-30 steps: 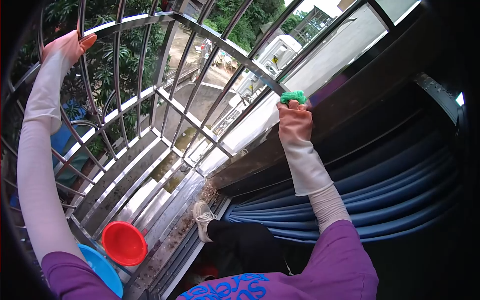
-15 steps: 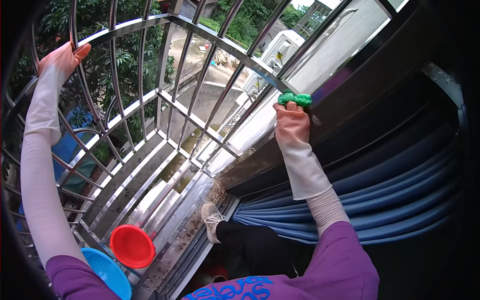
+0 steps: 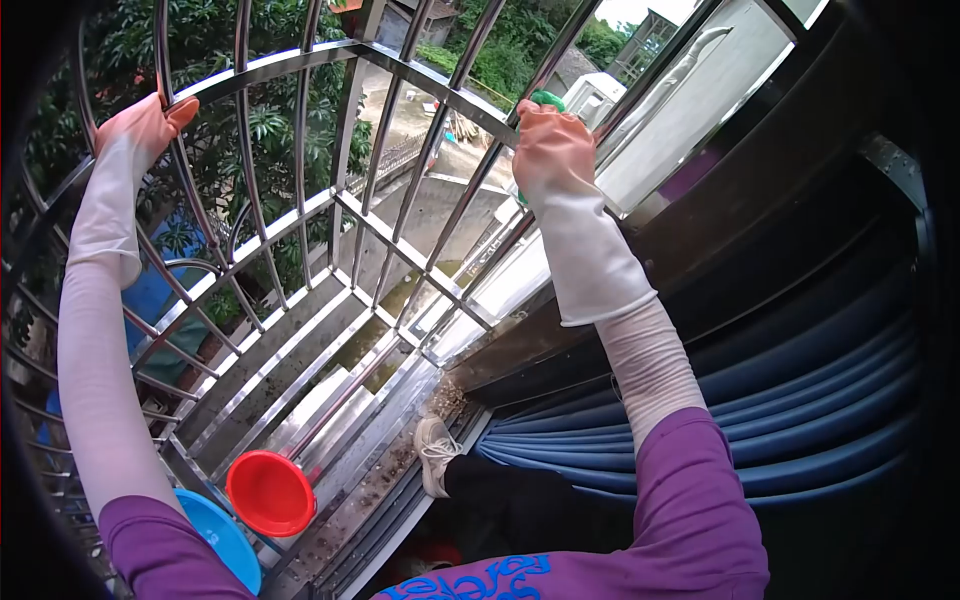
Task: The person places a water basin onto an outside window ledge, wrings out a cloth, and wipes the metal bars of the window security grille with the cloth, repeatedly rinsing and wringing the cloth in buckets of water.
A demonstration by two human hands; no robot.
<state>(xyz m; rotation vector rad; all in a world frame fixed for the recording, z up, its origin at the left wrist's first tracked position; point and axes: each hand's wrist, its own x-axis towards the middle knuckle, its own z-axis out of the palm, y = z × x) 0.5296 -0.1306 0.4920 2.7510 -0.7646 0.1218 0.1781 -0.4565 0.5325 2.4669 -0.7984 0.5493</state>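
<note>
Both hands wear gloves that are orange at the fingers and white along the cuffs. My left hand [image 3: 140, 130] is closed around a bar of the shiny metal window grille [image 3: 270, 68] at the upper left. Up at the grille's right part, my right hand [image 3: 553, 150] is wrapped round a green cloth [image 3: 547, 99] and presses it against the bars near the horizontal rail. Most of the cloth is hidden behind the fingers; bits of green show above and below them.
A red basin [image 3: 270, 493] and a blue basin [image 3: 215, 535] sit low at the left, inside the grille. One shoe [image 3: 436, 455] stands on the dirty sill by the window track. A blue curtain [image 3: 640, 440] hangs bunched at the right. Trees and a yard lie beyond the bars.
My right hand has moved up and left with the green cloth, from the frame side of the rail onto the bars. My left hand keeps its hold; the view has shifted slightly.
</note>
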